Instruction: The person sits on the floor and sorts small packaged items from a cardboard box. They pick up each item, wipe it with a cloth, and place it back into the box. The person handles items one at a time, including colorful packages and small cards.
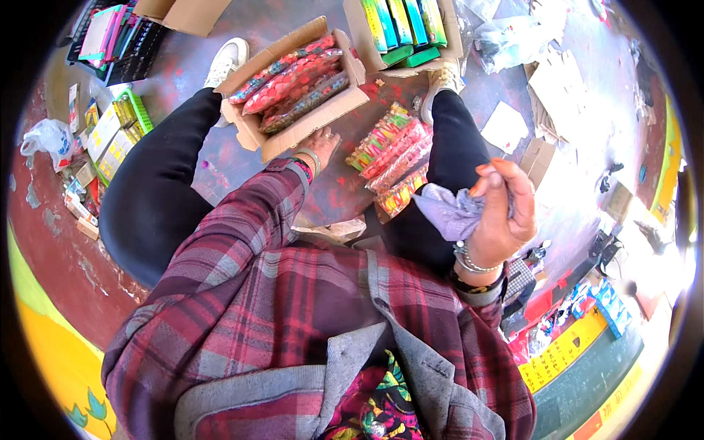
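Note:
My left hand rests against the near wall of an open cardboard box, its fingers bent at the box's edge and partly hidden. Inside that box stand several clear packs of red and dark patterned pieces. My right hand is raised over my right thigh, closed around a crumpled grey-purple cloth. Between my legs, several clear packs of colourful striped pieces lie in a row on the floor, to the right of my left hand.
A second cardboard box with green, yellow and blue packets stands ahead. At far left are a black crate and a green basket. Plastic bags and cardboard pieces lie right. A white bag sits left.

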A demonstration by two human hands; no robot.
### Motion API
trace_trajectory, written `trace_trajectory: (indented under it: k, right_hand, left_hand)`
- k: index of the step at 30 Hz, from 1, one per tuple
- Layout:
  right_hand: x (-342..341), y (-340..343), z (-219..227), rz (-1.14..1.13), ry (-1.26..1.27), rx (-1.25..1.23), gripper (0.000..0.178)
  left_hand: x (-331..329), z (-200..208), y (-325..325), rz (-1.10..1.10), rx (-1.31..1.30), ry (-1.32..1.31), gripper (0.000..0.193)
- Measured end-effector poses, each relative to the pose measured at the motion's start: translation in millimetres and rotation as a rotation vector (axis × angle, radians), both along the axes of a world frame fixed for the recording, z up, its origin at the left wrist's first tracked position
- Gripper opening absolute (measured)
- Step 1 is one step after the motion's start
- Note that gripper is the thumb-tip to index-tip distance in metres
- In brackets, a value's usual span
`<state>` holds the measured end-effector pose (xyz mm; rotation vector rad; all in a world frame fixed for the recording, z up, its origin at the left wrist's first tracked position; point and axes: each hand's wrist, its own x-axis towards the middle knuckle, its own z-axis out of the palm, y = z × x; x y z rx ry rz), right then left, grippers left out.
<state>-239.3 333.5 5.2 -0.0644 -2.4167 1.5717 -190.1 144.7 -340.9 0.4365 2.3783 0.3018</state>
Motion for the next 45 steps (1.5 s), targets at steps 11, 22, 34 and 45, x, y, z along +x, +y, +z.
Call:
trace_trajectory:
  k: [11,22,34,45]
  right_hand:
    - [-6.9,-8.9,-8.2,0.018,-0.126,-0.024,0.014]
    - [-2.9,10.6,-16.8,0.024,-0.235,-0.517,0.015]
    - [61.2,-62.5,3.2,0.567,-0.555,-0.443,0.02]
    - [88.3,-131.2,58.2,0.736,-0.658,-0.493,0.011]
  left_hand:
    - [-6.6,-30.7,-13.5,0.043,0.041,-0.141,0.035]
    - [-31.8,90.7,-19.9,0.722,0.698,-0.711,0.019]
    - [44.0,361.3,-83.4,1.097,1.667,-0.445,0.036]
    - [122.3,387.3,-139.6,1.179,1.92,-0.27,0.035]
